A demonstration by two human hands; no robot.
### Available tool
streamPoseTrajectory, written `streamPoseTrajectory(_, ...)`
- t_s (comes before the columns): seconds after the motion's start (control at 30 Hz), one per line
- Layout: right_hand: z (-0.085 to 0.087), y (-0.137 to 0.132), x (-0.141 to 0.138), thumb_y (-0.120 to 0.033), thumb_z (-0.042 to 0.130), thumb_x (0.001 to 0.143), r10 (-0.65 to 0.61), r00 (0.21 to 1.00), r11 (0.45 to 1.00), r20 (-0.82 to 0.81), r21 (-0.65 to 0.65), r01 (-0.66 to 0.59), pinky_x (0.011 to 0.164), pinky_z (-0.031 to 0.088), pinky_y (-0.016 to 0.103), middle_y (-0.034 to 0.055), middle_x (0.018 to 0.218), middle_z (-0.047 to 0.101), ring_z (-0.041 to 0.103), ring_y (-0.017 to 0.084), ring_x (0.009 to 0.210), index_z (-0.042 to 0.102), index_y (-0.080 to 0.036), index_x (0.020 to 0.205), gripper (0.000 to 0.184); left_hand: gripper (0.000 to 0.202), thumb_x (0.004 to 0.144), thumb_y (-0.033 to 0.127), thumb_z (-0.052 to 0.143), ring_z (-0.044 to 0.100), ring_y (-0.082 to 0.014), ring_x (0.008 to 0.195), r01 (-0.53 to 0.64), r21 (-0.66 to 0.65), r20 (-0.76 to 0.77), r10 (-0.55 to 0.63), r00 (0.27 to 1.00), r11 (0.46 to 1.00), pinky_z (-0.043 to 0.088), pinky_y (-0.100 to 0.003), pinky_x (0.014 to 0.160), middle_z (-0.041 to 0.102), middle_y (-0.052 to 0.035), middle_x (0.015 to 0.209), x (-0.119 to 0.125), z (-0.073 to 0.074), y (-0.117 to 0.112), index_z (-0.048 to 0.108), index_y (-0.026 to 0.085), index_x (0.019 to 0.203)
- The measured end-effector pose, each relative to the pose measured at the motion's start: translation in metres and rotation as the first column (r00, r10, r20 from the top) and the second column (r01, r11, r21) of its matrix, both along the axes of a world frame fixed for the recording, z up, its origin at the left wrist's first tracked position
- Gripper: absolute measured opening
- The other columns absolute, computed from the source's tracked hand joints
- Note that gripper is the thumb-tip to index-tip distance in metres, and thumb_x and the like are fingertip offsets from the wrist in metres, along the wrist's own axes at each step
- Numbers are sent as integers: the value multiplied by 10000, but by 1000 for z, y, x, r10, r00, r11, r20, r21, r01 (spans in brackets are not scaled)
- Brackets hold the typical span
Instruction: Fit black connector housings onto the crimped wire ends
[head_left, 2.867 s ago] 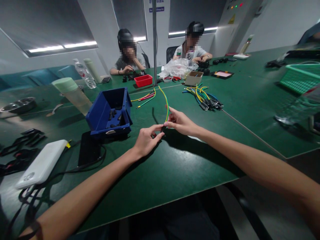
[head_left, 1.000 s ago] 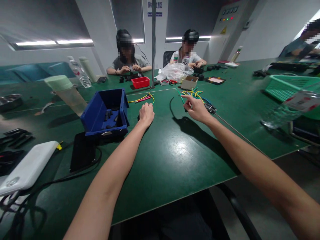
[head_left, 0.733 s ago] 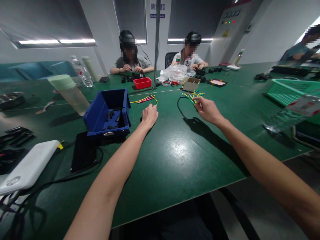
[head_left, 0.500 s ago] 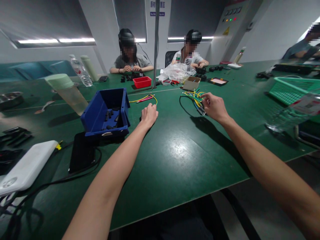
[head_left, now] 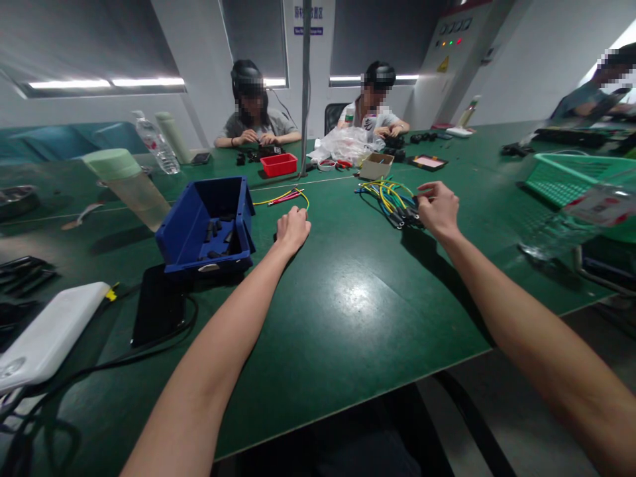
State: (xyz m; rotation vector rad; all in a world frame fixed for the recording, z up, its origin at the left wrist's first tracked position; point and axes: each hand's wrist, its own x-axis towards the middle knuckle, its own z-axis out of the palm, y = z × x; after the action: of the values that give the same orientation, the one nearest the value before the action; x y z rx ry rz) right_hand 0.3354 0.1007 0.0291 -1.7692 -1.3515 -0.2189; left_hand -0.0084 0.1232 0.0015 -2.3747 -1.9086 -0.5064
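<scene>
My left hand (head_left: 294, 228) rests on the green table with its fingers curled. A yellow-green wire (head_left: 307, 200) curves in under its fingertips, and a small dark thing shows at its left edge. Beside that wire lie a few red wires (head_left: 285, 197) with metal end lugs. My right hand (head_left: 440, 207) is pinched at the right end of a bundle of wires (head_left: 387, 199), yellow, green and blue, with black sleeves and ring lugs at their near ends. What its fingertips hold is hidden. Left of my left hand stands a blue bin (head_left: 166, 246) holding several short black sleeves.
A phone (head_left: 158, 308) and a white power bank (head_left: 54, 331) with cables lie at left. Behind the bin stands a green-lidded bottle (head_left: 126, 189). A red tray (head_left: 279, 164) and cardboard box (head_left: 376, 165) sit farther back. At right are a green basket (head_left: 571, 179) and a lying bottle (head_left: 566, 222). Two people sit opposite.
My right hand has moved a little to the right, off the middle of the wire bundle. More of the bundle's black sleeves now show. My left hand stays by the yellow-green wire.
</scene>
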Motion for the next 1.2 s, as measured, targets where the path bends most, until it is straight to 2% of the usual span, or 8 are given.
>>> streamPoseTrajectory(0.17,-4,3,8,-256,564,740,-96,995,991,-36,-97,92,748,474,377,94,878,709,644,255,797,661,-202,966,252,275,898,242,435,641,-241,976,-7,-24,4,7,1000,1000,483,-337,832,615,-91,1132,0,1,-1,633,226,1089)
streamPoseTrajectory(0.3,-10,6,16,-268,586,714,-116,991,983,-74,-150,104,728,480,377,93,850,705,634,250,754,670,-198,938,249,279,915,257,423,635,-229,990,-11,-42,-1,11,1000,999,475,-333,855,606,-84,1160,0,1,-1,637,239,1092)
streamPoseTrajectory(0.57,-19,11,25,-278,610,671,-106,994,984,-36,-145,100,708,480,405,95,794,700,622,267,733,677,-210,868,219,292,907,217,414,636,-260,999,-17,-14,8,17,1000,1000,484,-360,847,611,-111,1144,1,1,-2,630,223,1104)
streamPoseTrajectory(0.97,-21,10,22,-306,663,657,-132,991,982,10,-135,132,683,475,414,104,777,697,618,276,733,663,-231,831,190,276,889,197,421,642,-259,974,-4,21,12,4,1000,1000,494,-346,810,620,-120,1127,2,1,-2,604,192,1095)
streamPoseTrajectory(1.2,-20,9,20,-295,649,666,-153,988,980,23,-124,154,696,481,425,114,782,697,630,288,759,652,-230,819,166,272,875,206,446,642,-290,993,-57,22,8,57,998,998,500,-368,823,637,-141,1130,5,2,-4,599,184,1099)
